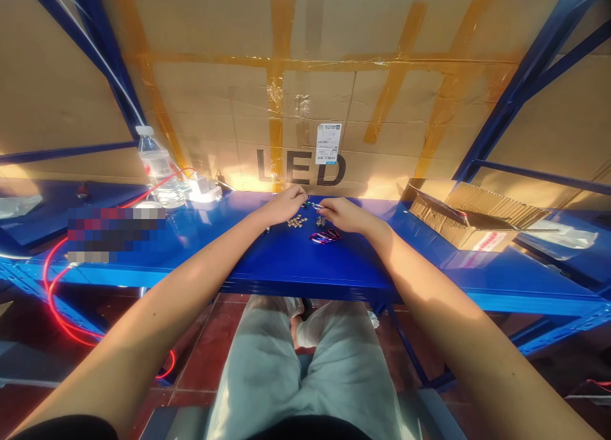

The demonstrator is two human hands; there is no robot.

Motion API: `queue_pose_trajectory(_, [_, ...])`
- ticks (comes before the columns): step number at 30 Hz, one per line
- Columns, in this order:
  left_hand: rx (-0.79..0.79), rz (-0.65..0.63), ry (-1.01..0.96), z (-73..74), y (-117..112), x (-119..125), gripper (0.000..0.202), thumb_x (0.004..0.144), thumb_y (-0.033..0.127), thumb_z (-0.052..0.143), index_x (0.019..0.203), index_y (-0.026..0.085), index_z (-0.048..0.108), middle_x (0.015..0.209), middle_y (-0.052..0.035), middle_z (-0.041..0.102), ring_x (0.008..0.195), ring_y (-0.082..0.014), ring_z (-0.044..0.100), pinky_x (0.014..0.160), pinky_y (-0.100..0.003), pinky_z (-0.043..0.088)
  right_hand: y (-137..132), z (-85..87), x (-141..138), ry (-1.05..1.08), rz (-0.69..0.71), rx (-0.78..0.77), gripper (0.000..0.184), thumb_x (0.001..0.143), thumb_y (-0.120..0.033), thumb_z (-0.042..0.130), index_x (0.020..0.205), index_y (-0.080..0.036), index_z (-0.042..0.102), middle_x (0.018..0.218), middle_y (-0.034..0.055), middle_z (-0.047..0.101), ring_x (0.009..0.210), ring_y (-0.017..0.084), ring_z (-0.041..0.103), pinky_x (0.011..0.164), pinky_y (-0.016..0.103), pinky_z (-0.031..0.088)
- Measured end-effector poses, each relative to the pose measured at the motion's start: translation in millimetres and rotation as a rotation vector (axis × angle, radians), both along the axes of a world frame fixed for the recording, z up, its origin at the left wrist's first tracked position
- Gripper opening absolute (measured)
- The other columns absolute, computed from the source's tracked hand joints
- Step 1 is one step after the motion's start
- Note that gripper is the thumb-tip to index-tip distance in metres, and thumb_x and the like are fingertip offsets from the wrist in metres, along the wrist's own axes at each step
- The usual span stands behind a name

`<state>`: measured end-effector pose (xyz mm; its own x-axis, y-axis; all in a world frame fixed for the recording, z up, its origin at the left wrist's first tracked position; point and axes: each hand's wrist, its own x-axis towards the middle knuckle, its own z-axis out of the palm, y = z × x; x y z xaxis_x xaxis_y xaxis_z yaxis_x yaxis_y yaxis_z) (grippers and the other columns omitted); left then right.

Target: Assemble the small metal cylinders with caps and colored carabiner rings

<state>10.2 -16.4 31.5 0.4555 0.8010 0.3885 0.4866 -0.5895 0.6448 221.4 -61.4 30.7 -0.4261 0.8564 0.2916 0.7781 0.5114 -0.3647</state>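
Both arms reach forward over the blue tabletop [305,262]. My left hand [285,204] is closed in a pinch at the far side of the table; what its fingers hold is too small to make out. Just right of it, my right hand [342,214] is pinched shut on a small, thin shiny piece [315,205] that points toward the left hand. Below the left hand lies a pile of small gold-coloured pieces [296,221]. A smaller pile of metallic pieces [321,221] sits beside the right fingertips. Nearer me is a bundle of shiny purple and red strands [325,237].
A cardboard box [477,220] with raised flaps stands at the right. To the left are a water bottle [160,166], a white plug adapter [204,188] and a glowing red cable [50,287]. A large carton [214,121] marked LED rises behind, between blue metal posts [506,102].
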Motion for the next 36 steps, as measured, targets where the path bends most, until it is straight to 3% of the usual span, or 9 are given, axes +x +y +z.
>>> queue_pose_trajectory(3, [0.072, -0.027, 0.058, -2.3, -1, -4, 0.012, 0.102, 0.026, 0.045, 0.103, 0.020, 0.055, 0.094, -0.0052, 0.066, 0.084, -0.0200, 0.059, 0.077, -0.035, 0.044, 2, -0.4, 2, 0.042, -0.003, -0.018, 0.027, 0.101, -0.027, 0.050, 0.075, -0.020, 0.050, 0.076, 0.0037, 0.062, 0.070, 0.017, 0.050, 0.067, 0.031, 0.035])
queue_pose_trajectory(9, [0.232, -0.124, 0.158, -5.1, -8, -2, 0.010, 0.102, 0.024, 0.046, 0.102, 0.020, 0.055, 0.093, -0.0072, 0.069, 0.084, -0.0222, 0.063, 0.074, -0.036, 0.047, 4, -1.1, 4, 0.110, 0.000, -0.063, 0.028, 0.100, -0.032, 0.050, 0.074, -0.021, 0.050, 0.070, 0.0017, 0.057, 0.071, 0.017, 0.050, 0.069, 0.031, 0.035])
queue_pose_trajectory(19, [0.387, -0.066, 0.359, -2.8, -18, 2, 0.020, 0.105, 0.027, 0.043, 0.111, 0.018, 0.061, 0.095, -0.0107, 0.072, 0.089, -0.0270, 0.069, 0.078, -0.039, 0.051, 7, -2.7, 5, 0.124, 0.004, -0.037, 0.029, 0.098, -0.035, 0.051, 0.073, -0.020, 0.052, 0.071, 0.0020, 0.057, 0.070, 0.017, 0.047, 0.068, 0.032, 0.035])
queue_pose_trajectory(27, [0.440, -0.057, 0.420, -1.7, -23, 5, 0.024, 0.107, 0.027, 0.042, 0.113, 0.016, 0.062, 0.099, -0.0137, 0.073, 0.094, -0.0288, 0.070, 0.081, -0.039, 0.052, 12, -4.8, 6, 0.147, -0.005, -0.017, 0.028, 0.096, -0.035, 0.050, 0.073, -0.019, 0.056, 0.069, 0.0017, 0.057, 0.068, 0.016, 0.046, 0.066, 0.032, 0.034])
queue_pose_trajectory(36, [0.428, -0.037, 0.383, -0.8, -24, 10, 0.024, 0.104, 0.026, 0.048, 0.111, 0.015, 0.068, 0.096, -0.0130, 0.074, 0.095, -0.0290, 0.071, 0.087, -0.040, 0.052, 14, -6.2, 5, 0.102, -0.055, -0.009, 0.031, 0.097, -0.031, 0.050, 0.069, -0.020, 0.051, 0.067, -0.0007, 0.052, 0.066, 0.015, 0.041, 0.063, 0.032, 0.030])
